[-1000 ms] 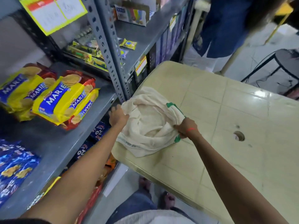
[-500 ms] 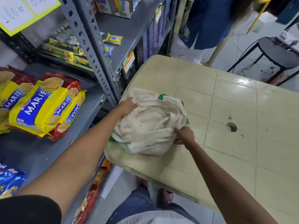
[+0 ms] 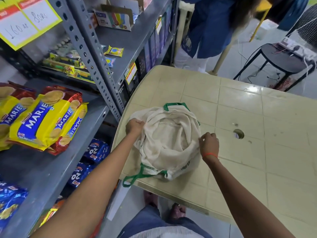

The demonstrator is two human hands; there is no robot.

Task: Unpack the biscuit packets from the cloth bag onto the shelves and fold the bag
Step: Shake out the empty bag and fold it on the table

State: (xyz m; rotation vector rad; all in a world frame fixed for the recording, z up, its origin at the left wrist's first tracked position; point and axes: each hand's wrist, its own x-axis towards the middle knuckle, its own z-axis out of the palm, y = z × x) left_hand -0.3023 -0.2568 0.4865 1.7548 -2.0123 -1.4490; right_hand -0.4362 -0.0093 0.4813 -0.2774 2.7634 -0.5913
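Observation:
A cream cloth bag [image 3: 169, 140] with green handles lies crumpled on the near left corner of the beige plastic table [image 3: 257, 134]. Its mouth faces up and no packets show inside. One green handle hangs over the table's front edge. My left hand [image 3: 134, 127] pinches the bag's left rim. My right hand [image 3: 209, 146] pinches its right rim. Yellow and red Marie biscuit packets [image 3: 44, 119] lie stacked on the grey shelf [image 3: 51, 169] to the left.
Blue biscuit packets [image 3: 96, 150] sit on a lower shelf and at the shelf's near left. A perforated grey upright [image 3: 96, 62] stands beside the table. A person in blue [image 3: 211, 26] stands beyond the table. A black stool [image 3: 281, 57] is at far right.
Both hands have shifted along the bag's rim and spread its mouth open. A green handle now hangs over the table's front edge. The camera view tilted slightly.

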